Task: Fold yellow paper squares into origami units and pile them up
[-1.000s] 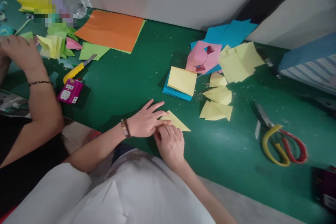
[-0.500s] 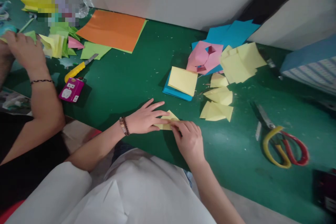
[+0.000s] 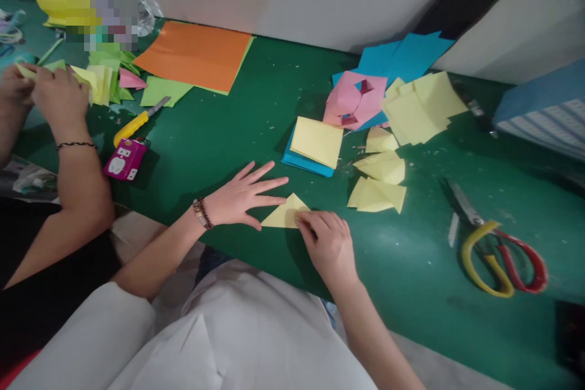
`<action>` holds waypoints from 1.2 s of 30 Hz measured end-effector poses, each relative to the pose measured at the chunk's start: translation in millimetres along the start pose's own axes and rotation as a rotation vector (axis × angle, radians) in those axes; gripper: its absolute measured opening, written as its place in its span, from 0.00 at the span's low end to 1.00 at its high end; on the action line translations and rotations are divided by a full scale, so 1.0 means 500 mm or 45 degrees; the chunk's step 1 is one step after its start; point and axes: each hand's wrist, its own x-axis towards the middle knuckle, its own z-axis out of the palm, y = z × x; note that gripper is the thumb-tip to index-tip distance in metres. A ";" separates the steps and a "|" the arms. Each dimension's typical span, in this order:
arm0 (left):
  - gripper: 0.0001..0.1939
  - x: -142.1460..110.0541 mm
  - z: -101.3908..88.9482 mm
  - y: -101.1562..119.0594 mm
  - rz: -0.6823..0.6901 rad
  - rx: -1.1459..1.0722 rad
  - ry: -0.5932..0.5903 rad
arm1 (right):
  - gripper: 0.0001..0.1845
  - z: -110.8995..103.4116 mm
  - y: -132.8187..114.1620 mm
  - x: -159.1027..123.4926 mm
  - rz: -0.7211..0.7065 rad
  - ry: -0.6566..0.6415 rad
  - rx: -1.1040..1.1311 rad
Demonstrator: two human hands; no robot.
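Observation:
A yellow paper folded into a triangle (image 3: pixel 286 214) lies on the green table near its front edge. My right hand (image 3: pixel 328 241) has its fingers closed on the right part of the paper, hiding that corner. Just left of the paper, my left hand (image 3: pixel 240 198) is open with its fingers spread, the fingertips close to the triangle's sloping side. Beyond them, yellow paper squares (image 3: pixel 317 140) rest on a blue stack (image 3: pixel 307 164). Several folded yellow paper pieces (image 3: pixel 377 194) stand in a row to the right.
Scissors (image 3: pixel 487 244) with yellow and red handles lie at the right. A pink folded paper shape (image 3: pixel 355 97) sits by loose yellow sheets (image 3: pixel 420 109). At left are an orange sheet (image 3: pixel 194 55), a yellow cutter (image 3: pixel 132 128), a purple box (image 3: pixel 125 158) and a co-worker's hands (image 3: pixel 61 91) holding paper.
My left hand has drawn back leftward off the paper and spread its fingers, uncovering the triangle's left side. My right hand stays at the right corner. The co-worker's hands have shifted slightly.

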 end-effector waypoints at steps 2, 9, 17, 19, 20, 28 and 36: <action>0.45 -0.010 -0.004 0.014 -0.076 0.005 0.039 | 0.07 -0.010 0.003 -0.004 0.001 0.013 0.042; 0.14 0.011 0.046 0.134 -0.435 -0.048 0.451 | 0.12 -0.057 0.036 -0.034 0.236 0.117 -0.066; 0.15 0.044 0.077 0.165 -0.364 -0.018 0.442 | 0.15 -0.043 0.029 -0.055 0.272 -0.035 -0.050; 0.16 0.048 0.072 0.167 -0.400 -0.062 0.407 | 0.14 -0.043 0.025 -0.057 0.278 -0.039 -0.020; 0.16 0.051 0.070 0.170 -0.427 -0.092 0.394 | 0.13 -0.044 0.023 -0.057 0.277 -0.036 0.001; 0.19 0.068 0.060 0.181 -0.487 -0.400 0.685 | 0.10 -0.054 -0.005 -0.065 0.164 0.131 0.099; 0.11 0.034 0.045 0.142 -0.096 -0.681 0.733 | 0.16 -0.082 0.027 -0.061 -0.321 -0.040 0.013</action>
